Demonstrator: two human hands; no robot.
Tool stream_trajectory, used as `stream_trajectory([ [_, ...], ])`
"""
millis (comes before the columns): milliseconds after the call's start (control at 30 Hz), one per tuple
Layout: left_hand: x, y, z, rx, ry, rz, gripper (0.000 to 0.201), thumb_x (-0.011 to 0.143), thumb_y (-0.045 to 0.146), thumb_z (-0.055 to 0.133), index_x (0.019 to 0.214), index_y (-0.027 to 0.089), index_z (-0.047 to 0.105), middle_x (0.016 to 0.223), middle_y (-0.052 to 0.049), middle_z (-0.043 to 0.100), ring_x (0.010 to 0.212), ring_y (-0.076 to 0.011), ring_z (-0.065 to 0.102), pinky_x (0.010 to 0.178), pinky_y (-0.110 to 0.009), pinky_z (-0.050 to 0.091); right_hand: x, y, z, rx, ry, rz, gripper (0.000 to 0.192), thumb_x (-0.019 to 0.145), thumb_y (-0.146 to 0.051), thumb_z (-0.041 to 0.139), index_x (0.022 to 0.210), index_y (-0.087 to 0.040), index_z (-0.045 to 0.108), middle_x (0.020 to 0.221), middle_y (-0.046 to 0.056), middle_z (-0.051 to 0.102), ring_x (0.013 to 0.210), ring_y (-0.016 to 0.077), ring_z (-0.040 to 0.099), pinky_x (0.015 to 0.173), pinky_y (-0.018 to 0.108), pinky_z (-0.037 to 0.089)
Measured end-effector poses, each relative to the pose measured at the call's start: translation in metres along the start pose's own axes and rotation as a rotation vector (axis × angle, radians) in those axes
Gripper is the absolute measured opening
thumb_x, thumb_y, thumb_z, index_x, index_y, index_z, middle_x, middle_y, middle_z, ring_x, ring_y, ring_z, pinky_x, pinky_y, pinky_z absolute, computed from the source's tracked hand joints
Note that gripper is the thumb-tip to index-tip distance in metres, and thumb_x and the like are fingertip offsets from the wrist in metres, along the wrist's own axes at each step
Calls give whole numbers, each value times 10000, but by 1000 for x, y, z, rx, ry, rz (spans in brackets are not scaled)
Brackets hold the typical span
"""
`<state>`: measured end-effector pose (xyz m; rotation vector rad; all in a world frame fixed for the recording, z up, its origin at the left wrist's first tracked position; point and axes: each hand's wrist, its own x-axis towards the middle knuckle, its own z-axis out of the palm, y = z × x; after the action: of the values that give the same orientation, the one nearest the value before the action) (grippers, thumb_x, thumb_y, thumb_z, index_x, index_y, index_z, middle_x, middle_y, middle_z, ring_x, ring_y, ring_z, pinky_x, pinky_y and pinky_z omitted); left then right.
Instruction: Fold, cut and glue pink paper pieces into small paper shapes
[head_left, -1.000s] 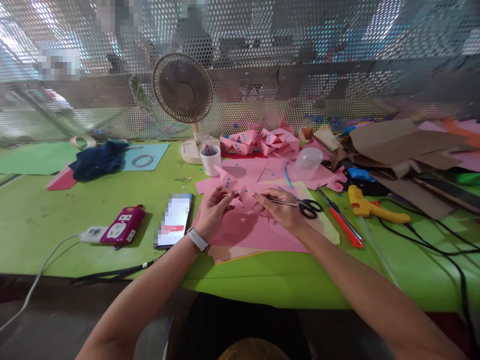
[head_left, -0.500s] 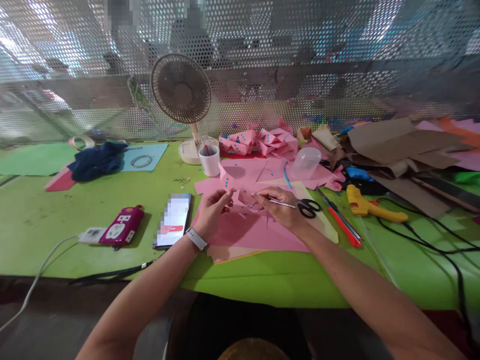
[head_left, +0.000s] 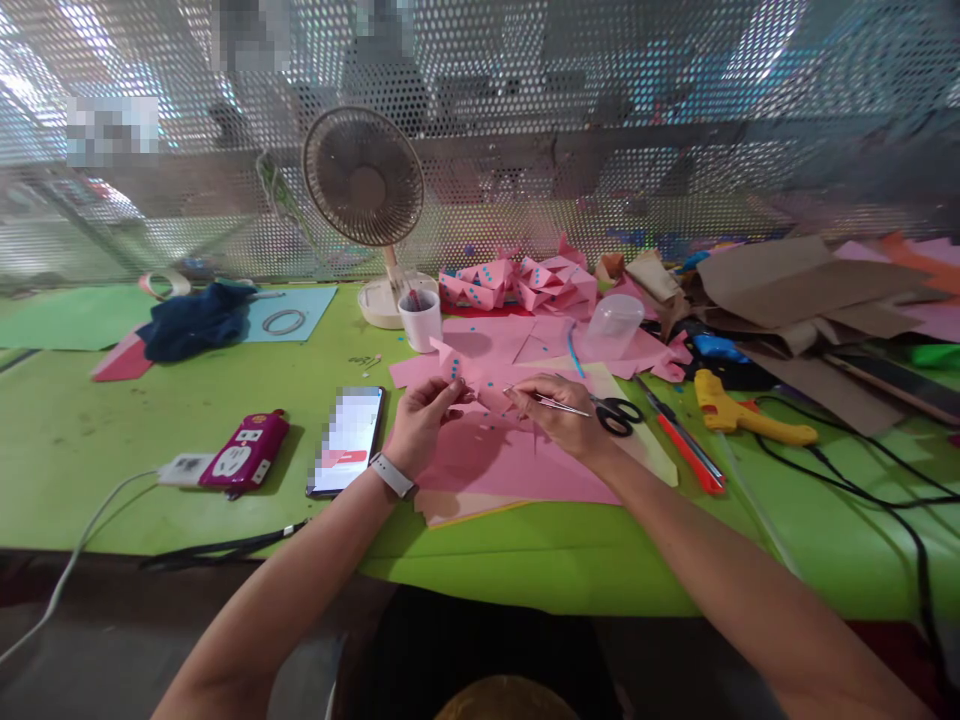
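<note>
The right hand pinches thin metal tweezers, long axis lying left-right, tips pointing left toward the small folded pink paper piece gripped by the left hand.

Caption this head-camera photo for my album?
Left hand holds pink folded paper while right hand grips tweezers over a green table.

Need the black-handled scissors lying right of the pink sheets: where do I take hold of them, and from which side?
Judging by their pose, go for the two black loops of the scissors, coming down from above on the right. They lie flat on the green table, loops pointing right and clear; the blades run left under the right hand, which already holds tweezers.
</note>
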<state>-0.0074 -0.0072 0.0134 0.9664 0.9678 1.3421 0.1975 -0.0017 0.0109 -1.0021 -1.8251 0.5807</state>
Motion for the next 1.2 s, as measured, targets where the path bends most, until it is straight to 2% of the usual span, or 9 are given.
stream_trajectory([
  [200,-1,2,-1,-97,-62,-27,274,686,312,808,862,152,672,882,-51,738,832,-150,705,659,-206,535,2,3,-1,48,12,54,220,874,-378,613,806,-192,710,729,21,680,668,156,628,656,276,457],
  [400,0,4,-3,-102,-93,-106,485,763,239,748,1197,178,540,1037,-110,739,928,-200,716,687,-255,561,3,9,-6,-30,37,-48,162,876,-319,612,820,-201,706,825,32,703,782,167,640,716,279,456],
  [567,0,8,-5,-14,-44,-59,361,785,253,721,1102,147,586,991,-112,745,868,-187,722,726,-275,554,4,11,-8,-41,57,-74,167,883,-318,601,819,-200,700,822,34,703,782,165,638,709,277,464],
  [667,2,10,-7,18,-16,7,362,770,270,727,1090,149,608,949,-96,748,844,-178,719,745,-282,538,4,12,-9,-52,87,-69,169,879,-328,605,814,-204,700,820,34,703,779,169,642,708,284,471],
  [833,11,10,-12,-94,97,158,341,762,272,728,1072,179,619,944,-63,737,814,-128,698,764,-261,513,3,19,-9,4,139,9,194,864,-377,618,862,-209,715,845,38,704,756,174,656,672,282,512],
  [933,17,8,-16,-182,181,210,233,784,265,696,998,190,641,783,6,684,702,-73,651,676,-199,483,3,21,-9,59,135,58,236,857,-418,620,856,-202,714,825,39,697,718,168,660,631,272,532],
  [1033,18,6,-18,-193,231,218,185,810,275,660,984,220,631,601,76,548,523,-43,535,553,-179,416,3,19,-8,125,106,102,289,840,-466,631,870,-191,714,786,37,694,650,158,657,581,264,538],
  [1100,17,5,-17,-147,237,230,237,811,298,665,1035,247,607,630,75,571,574,-57,572,570,-186,411,3,16,-6,168,86,144,333,825,-497,639,908,-184,717,770,36,696,610,153,654,532,253,529],
  [1200,14,6,-14,-102,189,217,359,775,330,714,1106,257,597,823,18,682,825,-110,668,683,-214,446,2,12,-6,188,62,179,355,820,-509,642,916,-176,721,767,40,702,609,153,663,510,239,520],
])
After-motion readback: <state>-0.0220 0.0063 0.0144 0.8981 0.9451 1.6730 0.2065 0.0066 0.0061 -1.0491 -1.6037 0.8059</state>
